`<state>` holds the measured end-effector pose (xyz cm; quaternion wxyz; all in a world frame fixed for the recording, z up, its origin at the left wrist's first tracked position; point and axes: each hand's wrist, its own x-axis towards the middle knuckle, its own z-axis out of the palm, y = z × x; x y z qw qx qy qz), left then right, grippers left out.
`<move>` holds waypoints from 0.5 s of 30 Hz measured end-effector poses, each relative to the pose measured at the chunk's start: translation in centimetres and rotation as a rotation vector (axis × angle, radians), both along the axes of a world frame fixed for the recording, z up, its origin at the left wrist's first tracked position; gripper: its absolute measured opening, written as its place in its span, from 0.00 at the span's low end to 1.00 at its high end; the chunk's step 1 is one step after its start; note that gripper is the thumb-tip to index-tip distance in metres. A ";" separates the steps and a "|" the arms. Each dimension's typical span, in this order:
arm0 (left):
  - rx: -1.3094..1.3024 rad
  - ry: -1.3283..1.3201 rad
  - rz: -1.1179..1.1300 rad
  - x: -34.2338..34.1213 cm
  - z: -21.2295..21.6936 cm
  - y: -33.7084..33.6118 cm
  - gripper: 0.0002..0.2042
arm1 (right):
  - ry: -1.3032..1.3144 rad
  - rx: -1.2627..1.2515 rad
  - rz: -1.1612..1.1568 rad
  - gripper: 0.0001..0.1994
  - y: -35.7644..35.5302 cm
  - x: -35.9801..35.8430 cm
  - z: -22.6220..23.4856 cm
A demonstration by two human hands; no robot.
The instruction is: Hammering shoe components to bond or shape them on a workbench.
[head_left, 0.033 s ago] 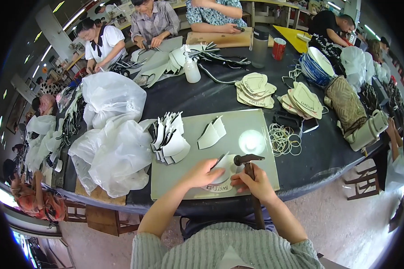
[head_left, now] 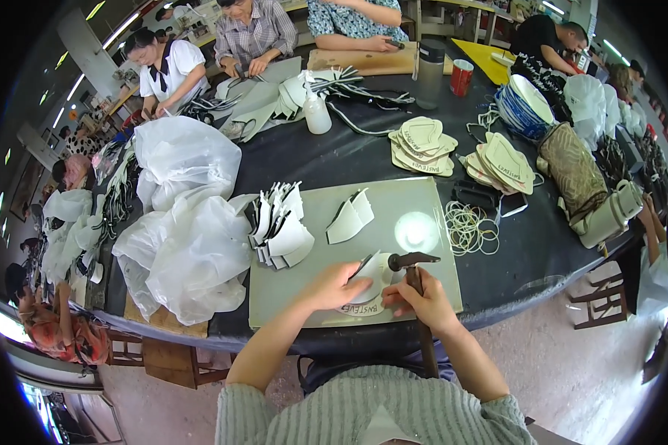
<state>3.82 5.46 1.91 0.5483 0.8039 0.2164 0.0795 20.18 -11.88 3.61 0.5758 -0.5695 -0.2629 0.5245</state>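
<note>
While the left hand (head_left: 332,288) still pinches a white piece (head_left: 371,273), the right hand (head_left: 423,300) stays wrapped around a hammer (head_left: 410,260).

Head camera, one wide view
The fisheye lens is looking down and forward from the wearer's head; the left hand (head_left: 334,288) and right hand (head_left: 425,302) are showing near it, below centre. The sweater (head_left: 323,408) is occupying the lower edge, nearest the lens, and co-workers (head_left: 256,31) are appearing farther off across the table (head_left: 297,165).
</note>
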 end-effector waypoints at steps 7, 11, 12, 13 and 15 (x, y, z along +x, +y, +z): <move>0.515 0.115 0.205 0.6 2.4 -3.3 0.16 | 0.026 0.007 -0.013 0.10 1.1 0.2 -0.1; 0.517 -0.018 0.266 -0.1 1.9 -5.6 0.14 | -0.031 0.057 -0.088 0.10 2.5 1.1 -0.9; 0.486 0.019 0.253 -0.3 2.4 -6.0 0.14 | -0.050 0.071 -0.101 0.10 2.6 1.1 -0.9; 0.449 0.058 0.238 -0.4 2.8 -6.4 0.14 | -0.068 0.078 -0.117 0.10 2.5 1.1 -1.0; 0.437 0.031 0.221 -0.7 3.1 -6.7 0.13 | -0.055 0.095 -0.104 0.09 2.2 0.9 -0.8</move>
